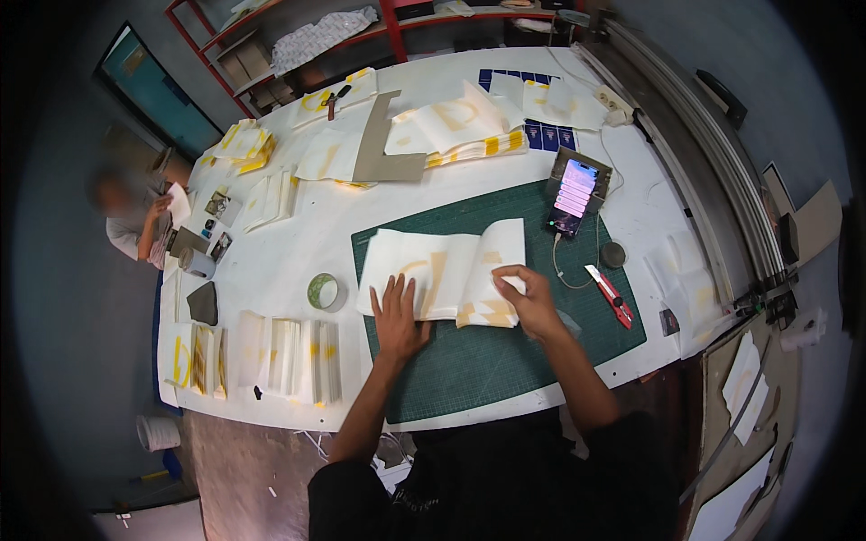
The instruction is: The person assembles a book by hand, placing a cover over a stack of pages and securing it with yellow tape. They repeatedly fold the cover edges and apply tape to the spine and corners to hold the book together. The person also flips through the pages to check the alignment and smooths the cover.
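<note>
A folded white paper sheet with pale yellow print (448, 270) lies partly spread on the green cutting mat (469, 374). Its right part curves up off the mat. My left hand (398, 316) rests flat on the sheet's left half, fingers stretched out. At the right part, my right hand (530, 302) has thumb and forefinger pinched together on the paper. A red utility knife (615, 302) lies on the mat to the right of that hand. Left of the mat stands a roll of green tape (325, 292).
A lit phone (575, 197) leans in a cardboard stand at the mat's far right, its cable trailing down. Stacks of folded printed paper (302, 359) stand at the near left; more piles (460, 126) lie at the back. Another person (144, 221) holds paper at the left.
</note>
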A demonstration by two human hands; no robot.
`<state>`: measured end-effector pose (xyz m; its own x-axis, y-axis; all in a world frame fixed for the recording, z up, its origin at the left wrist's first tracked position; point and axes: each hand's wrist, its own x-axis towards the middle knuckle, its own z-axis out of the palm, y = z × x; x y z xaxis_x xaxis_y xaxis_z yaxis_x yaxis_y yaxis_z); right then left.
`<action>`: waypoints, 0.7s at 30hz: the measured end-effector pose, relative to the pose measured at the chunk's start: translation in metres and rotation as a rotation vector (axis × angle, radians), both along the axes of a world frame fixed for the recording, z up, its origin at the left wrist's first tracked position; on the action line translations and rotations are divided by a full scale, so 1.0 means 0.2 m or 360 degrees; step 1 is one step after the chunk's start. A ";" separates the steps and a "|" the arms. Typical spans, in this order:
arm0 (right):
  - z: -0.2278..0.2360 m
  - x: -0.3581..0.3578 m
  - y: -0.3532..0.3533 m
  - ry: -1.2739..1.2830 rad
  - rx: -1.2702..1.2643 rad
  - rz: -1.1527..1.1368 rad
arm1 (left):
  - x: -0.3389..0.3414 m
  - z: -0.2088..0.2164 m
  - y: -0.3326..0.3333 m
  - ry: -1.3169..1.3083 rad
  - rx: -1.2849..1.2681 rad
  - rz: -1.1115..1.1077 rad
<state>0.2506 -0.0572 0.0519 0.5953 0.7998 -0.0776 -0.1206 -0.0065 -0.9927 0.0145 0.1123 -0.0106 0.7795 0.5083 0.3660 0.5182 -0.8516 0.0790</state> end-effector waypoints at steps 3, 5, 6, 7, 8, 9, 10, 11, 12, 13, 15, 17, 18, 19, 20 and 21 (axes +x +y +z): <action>0.12 -0.07 -0.13 0.0247 0.0166 -0.0036 | -0.08 -0.08 -0.02 -0.0373 -0.0006 0.0050; 0.22 -0.09 -0.22 0.0299 0.0268 -0.0044 | -0.09 -0.04 -0.05 -0.0606 0.0005 0.0074; 0.25 -0.08 -0.27 0.0384 0.0271 -0.0074 | -0.12 -0.04 -0.05 -0.0637 -0.0002 0.0073; 0.26 -0.06 -0.31 0.0467 0.0282 -0.0096 | -0.17 -0.04 -0.04 -0.0670 0.0000 0.0076; 0.28 -0.03 -0.33 0.0552 0.0291 -0.0115 | -0.20 -0.04 -0.02 -0.0702 0.0004 0.0080; 0.28 0.01 -0.34 0.0528 0.0282 -0.0166 | -0.18 0.05 -0.04 -0.0692 0.0098 0.0030; 0.28 0.04 -0.36 0.0516 0.0262 -0.0206 | -0.19 0.11 -0.04 -0.0651 0.0024 -0.0045; 0.28 0.06 -0.37 0.0504 0.0243 -0.0244 | -0.21 0.16 -0.01 -0.0609 -0.0048 -0.0120; 0.31 0.06 -0.37 0.0585 0.0286 -0.0133 | -0.24 0.24 0.01 -0.0563 -0.0114 -0.0194; 0.37 0.07 -0.39 0.0662 0.0326 -0.0041 | -0.24 0.35 0.03 -0.0516 -0.0099 -0.0228; 0.39 0.12 -0.43 0.0684 0.0336 0.0163 | -0.27 0.60 0.07 -0.0291 -0.0220 -0.0255; 0.36 0.16 -0.48 0.0817 0.0488 0.0411 | -0.31 0.84 0.03 -0.0037 -0.0410 -0.0255; 0.36 0.18 -0.49 0.0800 0.0553 0.0520 | -0.30 0.97 0.01 0.0078 -0.0483 -0.0246; 0.37 0.18 -0.51 0.0889 0.0642 0.0564 | -0.31 1.06 -0.01 0.0108 -0.0497 -0.0262; 0.38 0.17 -0.52 0.0977 0.0733 0.0612 | -0.32 1.10 -0.02 0.0184 -0.0566 -0.0200; 0.37 0.15 -0.53 0.1067 0.0832 0.0653 | -0.33 1.14 -0.04 0.0267 -0.0629 -0.0142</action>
<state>0.2809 -0.1633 0.1264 0.2206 0.9671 0.1262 -0.7548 0.2513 -0.6059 -0.0507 0.1046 0.2176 0.8588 0.5119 0.0213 0.4775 -0.8147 0.3290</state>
